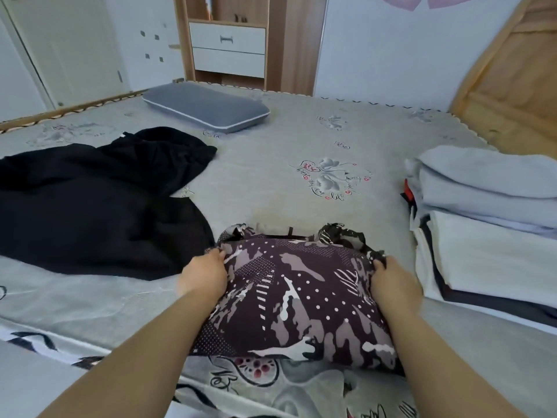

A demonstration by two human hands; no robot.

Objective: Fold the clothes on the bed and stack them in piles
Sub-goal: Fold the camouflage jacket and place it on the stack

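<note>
A dark purple patterned garment (297, 297) lies folded at the near edge of the bed (286, 140). My left hand (205, 274) grips its upper left corner and my right hand (391, 282) grips its upper right corner. A black garment (96, 200) lies unfolded and spread out to the left. On the right stands a pile of folded clothes (488, 227), light grey and white pieces on top with dark ones beneath.
A grey pillow (205, 108) lies at the far side of the bed. Behind it stands a wooden cabinet with white drawers (227, 46). A wooden headboard (512, 86) rises at the right. Bare grey sheet lies between the garments.
</note>
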